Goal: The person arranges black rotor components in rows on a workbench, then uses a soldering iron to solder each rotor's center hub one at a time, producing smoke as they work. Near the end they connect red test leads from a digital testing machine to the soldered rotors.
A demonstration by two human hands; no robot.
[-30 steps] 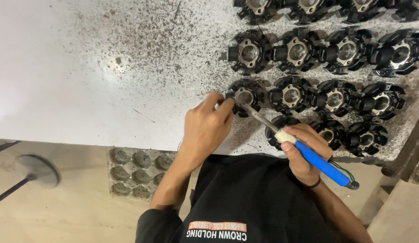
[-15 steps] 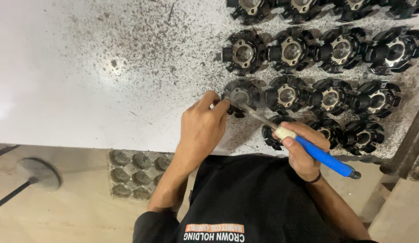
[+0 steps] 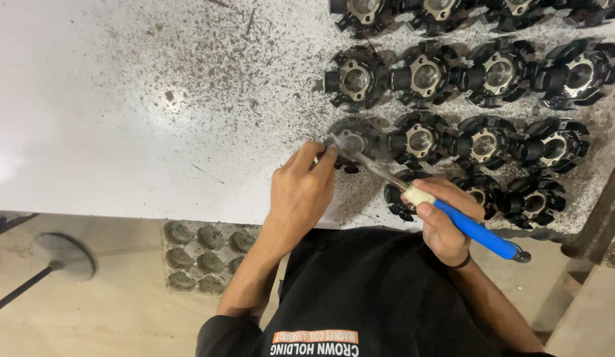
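My left hand [image 3: 301,188] rests on the white table, its fingertips pinching the near edge of a black round part with a metal centre [image 3: 352,140]. My right hand [image 3: 446,218] grips a tool with a blue handle [image 3: 476,231], and the tool's thin metal shaft [image 3: 370,166] slants up-left so that its tip touches that same part. Several more black round parts [image 3: 483,142] lie in rows to the right and behind.
The white table top [image 3: 122,112] is speckled with dark grit. Below its near edge an egg-style tray with grey lumps [image 3: 202,254] sits on the floor, with a round stand base [image 3: 63,254] at left. A dark metal frame [image 3: 602,218] rises at right.
The hands and tool keep the same pose on the same part. The view has shifted slightly, so the parts sit a little higher in the frame.
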